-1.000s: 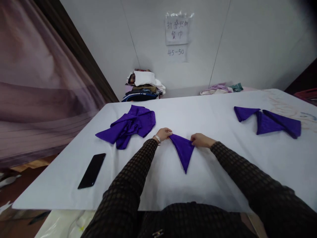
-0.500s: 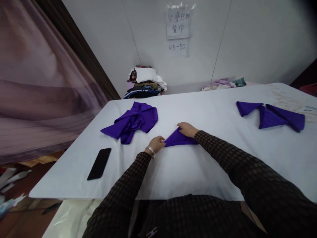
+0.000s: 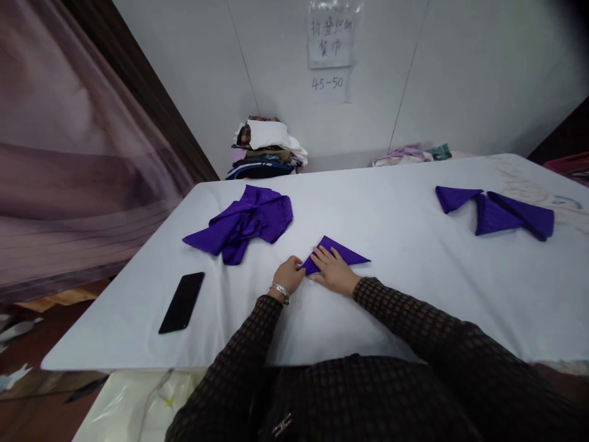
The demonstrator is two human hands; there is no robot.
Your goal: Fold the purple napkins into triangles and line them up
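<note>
A purple napkin (image 3: 346, 252), folded into a flat triangle, lies on the white-covered table in front of me. My left hand (image 3: 289, 274) pinches its left corner between thumb and fingers. Flat on the napkin's front half rests my right hand (image 3: 335, 270), fingers spread and palm down, hiding part of the lower edge. To the left is a crumpled heap of purple napkins (image 3: 257, 218). Several folded purple napkins (image 3: 499, 215) lie at the far right of the table.
A black phone (image 3: 183, 302) lies on the white table (image 3: 396, 209) at the left. Behind the table are a stack of folded clothes (image 3: 267, 147) and some lilac cloth (image 3: 407, 153). Paper signs (image 3: 330, 37) hang on the wall, and a curtain (image 3: 92, 159) borders the left side.
My right hand has moved from the napkin's top down onto its front, its fingers now spread flat. The triangle's peak and right corner now show. My left hand stays at the left corner.
</note>
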